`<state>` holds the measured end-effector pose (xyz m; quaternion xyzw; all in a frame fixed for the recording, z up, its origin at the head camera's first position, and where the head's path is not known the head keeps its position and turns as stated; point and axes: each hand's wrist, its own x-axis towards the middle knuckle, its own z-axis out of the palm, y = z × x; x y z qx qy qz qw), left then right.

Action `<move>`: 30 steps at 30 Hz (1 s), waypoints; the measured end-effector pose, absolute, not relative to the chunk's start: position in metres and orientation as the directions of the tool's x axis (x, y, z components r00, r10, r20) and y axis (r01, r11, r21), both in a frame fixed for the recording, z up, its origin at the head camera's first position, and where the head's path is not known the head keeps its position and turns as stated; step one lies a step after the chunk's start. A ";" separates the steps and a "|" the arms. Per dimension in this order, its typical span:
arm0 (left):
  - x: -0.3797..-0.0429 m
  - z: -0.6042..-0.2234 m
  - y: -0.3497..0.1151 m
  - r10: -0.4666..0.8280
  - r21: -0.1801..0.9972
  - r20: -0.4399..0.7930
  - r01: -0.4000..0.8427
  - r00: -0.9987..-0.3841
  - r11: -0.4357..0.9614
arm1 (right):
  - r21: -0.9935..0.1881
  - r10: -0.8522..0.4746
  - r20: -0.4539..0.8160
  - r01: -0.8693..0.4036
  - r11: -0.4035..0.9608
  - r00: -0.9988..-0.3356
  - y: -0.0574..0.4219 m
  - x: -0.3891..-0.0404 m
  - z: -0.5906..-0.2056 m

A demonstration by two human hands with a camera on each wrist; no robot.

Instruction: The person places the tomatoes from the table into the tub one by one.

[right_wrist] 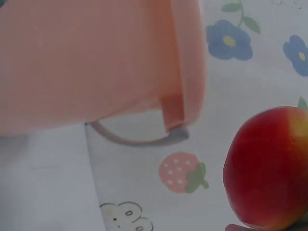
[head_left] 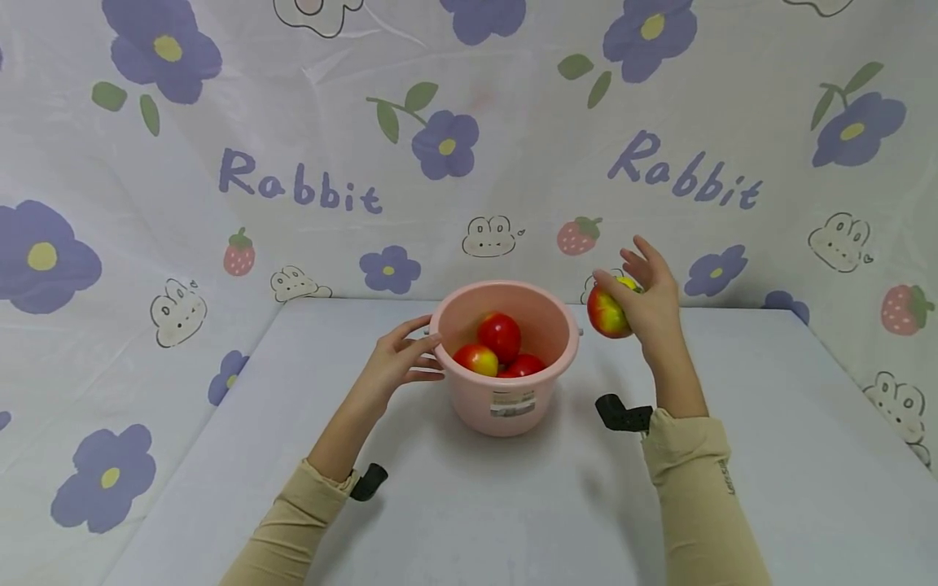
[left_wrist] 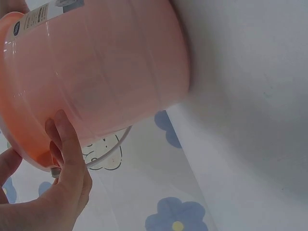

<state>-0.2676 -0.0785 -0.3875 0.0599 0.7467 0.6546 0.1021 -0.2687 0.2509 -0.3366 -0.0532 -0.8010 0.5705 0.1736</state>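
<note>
A pink bucket [head_left: 506, 407] stands upright on the table, holding several red fruits that look like apples [head_left: 500, 338], one of them red and yellow [head_left: 476, 359]. At its left side my left hand [head_left: 399, 358] grips the rim, thumb at the edge and fingers against the outer wall; the left wrist view shows this hand [left_wrist: 62, 183] around the handle's pivot. To the right of the bucket, raised above the table, my right hand [head_left: 652, 297] holds a red and yellow apple [head_left: 608, 313]. That apple [right_wrist: 269, 168] fills the lower right of the right wrist view, most fingers out of frame.
The white table [head_left: 469, 505] ends at a hanging cloth [head_left: 513, 98] printed with flowers, rabbits and strawberries. Behind the bucket its thin handle [right_wrist: 139, 140] hangs down. Black wrist devices [head_left: 623, 413] sit at both cuffs.
</note>
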 end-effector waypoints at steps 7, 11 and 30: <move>-0.267 -0.387 -0.079 0.222 0.989 -0.079 -0.048 -0.972 0.138 | -0.937 0.252 0.219 -0.131 0.324 -0.943 0.234 -0.274 -0.328; -0.266 -0.387 -0.079 0.225 0.989 -0.078 -0.047 -0.971 0.139 | -0.938 0.235 0.215 -0.134 0.320 -0.948 0.222 -0.276 -0.324; -0.268 -0.387 -0.079 0.223 0.988 -0.082 -0.050 -0.971 0.144 | -0.928 0.142 0.271 -0.220 0.300 -0.952 0.180 -0.286 -0.324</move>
